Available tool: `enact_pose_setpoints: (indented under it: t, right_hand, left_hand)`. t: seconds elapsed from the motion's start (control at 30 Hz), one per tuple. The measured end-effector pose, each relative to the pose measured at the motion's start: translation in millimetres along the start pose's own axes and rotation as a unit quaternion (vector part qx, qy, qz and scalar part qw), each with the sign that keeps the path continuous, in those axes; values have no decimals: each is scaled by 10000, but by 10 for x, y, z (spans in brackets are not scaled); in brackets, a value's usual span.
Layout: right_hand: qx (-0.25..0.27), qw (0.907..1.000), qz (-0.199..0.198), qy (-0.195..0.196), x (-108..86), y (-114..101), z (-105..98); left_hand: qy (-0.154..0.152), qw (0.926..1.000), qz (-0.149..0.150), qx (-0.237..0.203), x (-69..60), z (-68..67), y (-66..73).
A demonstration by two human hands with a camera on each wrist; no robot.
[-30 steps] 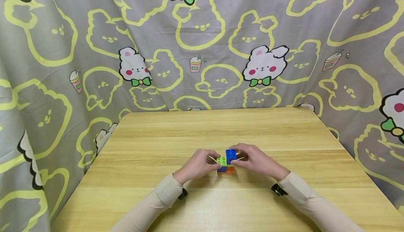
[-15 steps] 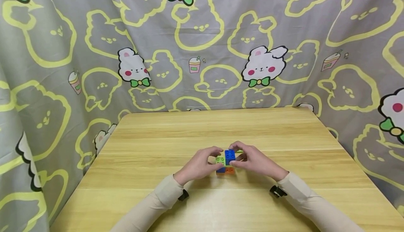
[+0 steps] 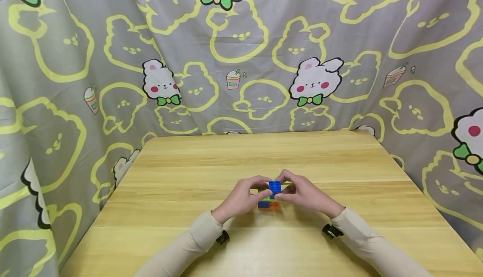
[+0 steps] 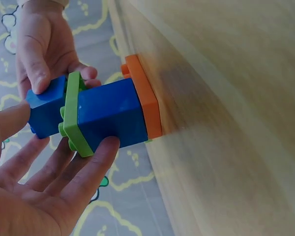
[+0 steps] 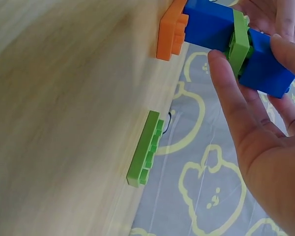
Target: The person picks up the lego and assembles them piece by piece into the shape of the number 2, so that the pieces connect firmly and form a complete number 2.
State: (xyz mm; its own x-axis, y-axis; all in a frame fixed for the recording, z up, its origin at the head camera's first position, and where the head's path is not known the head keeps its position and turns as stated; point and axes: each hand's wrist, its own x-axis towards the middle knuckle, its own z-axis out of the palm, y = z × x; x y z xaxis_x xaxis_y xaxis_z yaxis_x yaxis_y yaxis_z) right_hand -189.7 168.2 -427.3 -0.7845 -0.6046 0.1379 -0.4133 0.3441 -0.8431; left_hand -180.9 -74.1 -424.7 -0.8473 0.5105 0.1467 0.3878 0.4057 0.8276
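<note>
Both hands hold a small tower of bricks on the table. In the left wrist view an orange plate [image 4: 146,101] is at the bottom, then a blue brick [image 4: 110,110], a green plate [image 4: 74,118] and a smaller-looking blue brick [image 4: 48,105] on top. My left hand [image 3: 241,197] has its thumb on the top blue brick and a finger against the lower one. My right hand [image 3: 307,193] pinches the top blue brick [image 5: 266,66] between thumb and fingers, one fingertip near the green plate [image 5: 239,44].
A separate green plate [image 5: 146,150] lies studs up on the wooden table [image 3: 264,155], beyond the right hand. A patterned curtain [image 3: 260,50] hangs behind the table and along its sides.
The left hand has moved right from the green plate to the top blue brick, its fingers now at that brick. The right hand has stayed at the brick almost unmoved.
</note>
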Motion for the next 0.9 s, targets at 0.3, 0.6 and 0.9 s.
enact_pose_setpoints:
  t: [0.3,0.6,0.9]
  right_hand:
    - [117,9999,-90,-29,13,44,-12]
    - [85,9998,-143,-64,14,54,-14]
    - [80,9999,-106,-19,10,49,-14]
  left_hand:
    - [35,9999,105,-24,14,-12,5]
    - [43,10000,73,-35,14,-10,13]
    - [50,9999,80,-54,11,-11,2]
